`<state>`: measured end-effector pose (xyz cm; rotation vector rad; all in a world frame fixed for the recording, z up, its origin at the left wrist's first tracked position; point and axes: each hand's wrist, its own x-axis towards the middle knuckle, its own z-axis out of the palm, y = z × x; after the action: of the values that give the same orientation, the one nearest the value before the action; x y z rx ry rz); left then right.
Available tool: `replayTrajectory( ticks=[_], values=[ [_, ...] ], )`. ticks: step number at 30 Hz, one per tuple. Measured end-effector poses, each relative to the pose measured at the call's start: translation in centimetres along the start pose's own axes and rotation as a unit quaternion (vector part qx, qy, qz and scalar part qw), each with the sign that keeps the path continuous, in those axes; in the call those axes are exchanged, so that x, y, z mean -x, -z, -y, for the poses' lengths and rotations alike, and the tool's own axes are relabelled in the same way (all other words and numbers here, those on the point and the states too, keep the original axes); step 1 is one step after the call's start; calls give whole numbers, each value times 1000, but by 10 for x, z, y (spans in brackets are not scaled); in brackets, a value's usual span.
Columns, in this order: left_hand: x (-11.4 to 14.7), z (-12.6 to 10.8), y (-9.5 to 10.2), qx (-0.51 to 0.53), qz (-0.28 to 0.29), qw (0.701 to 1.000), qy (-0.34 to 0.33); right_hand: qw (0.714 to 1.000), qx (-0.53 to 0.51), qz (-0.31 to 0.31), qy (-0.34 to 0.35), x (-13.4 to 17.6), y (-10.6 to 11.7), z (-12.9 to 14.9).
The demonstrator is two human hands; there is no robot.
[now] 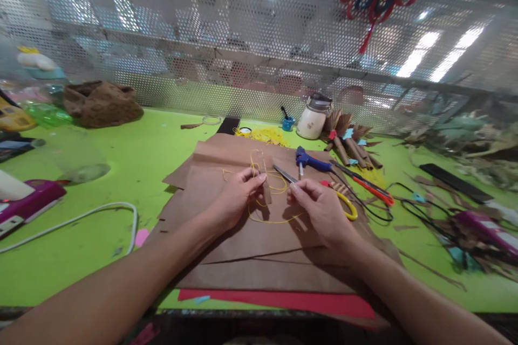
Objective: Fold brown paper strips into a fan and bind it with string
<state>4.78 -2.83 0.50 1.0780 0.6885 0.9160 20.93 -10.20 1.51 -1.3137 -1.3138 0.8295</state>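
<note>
My left hand [243,194] is closed, pinching a small narrow strip of brown paper [267,194] upright between thumb and fingers. Thin yellow string [279,221] loops loosely around the strip and trails toward my right hand [319,207]. The right thumb and fingertips are pinched together where the string runs in under them; the exact grip is partly hidden. Scissors with a yellow handle [353,213] show behind that hand, and a pointed metal blade [285,173] sticks out at its fingertips. Both hands are above stacked brown paper sheets [226,242].
A blue glue gun [313,161] and an orange-handled cutter [374,191] lie to the right. Behind are a yellow string pile [269,136], a blue pot [287,124], a white jug [311,121] and paper rolls [351,150]. A white cable [117,205] curves at left; red paper [283,302] lies in front.
</note>
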Motion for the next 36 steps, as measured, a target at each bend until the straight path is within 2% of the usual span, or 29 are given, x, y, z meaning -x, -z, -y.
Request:
replayTrajectory(
  ticks=[5, 11, 18, 22, 32, 36],
  values=[
    [1, 0, 0, -8, 6, 1000, 10, 998, 16, -11, 53, -1, 7, 3],
    [2, -1, 0, 12, 22, 999, 31, 998, -20, -12, 63, 2, 6, 6],
    [2, 2, 1, 14, 51, 997, 51, 999, -14, -1, 37, 2, 8, 5],
    [2, 0, 0, 17, 48, 997, 56, 998, -55, 23, 22, 0, 9, 2],
    [1, 2, 2, 12, 51, 997, 52, 992, -127, 5, 1, 2, 9, 2],
    [1, 2, 3, 11, 56, 997, 54, 987, -159, 16, -4, 3, 7, 6]
  ],
)
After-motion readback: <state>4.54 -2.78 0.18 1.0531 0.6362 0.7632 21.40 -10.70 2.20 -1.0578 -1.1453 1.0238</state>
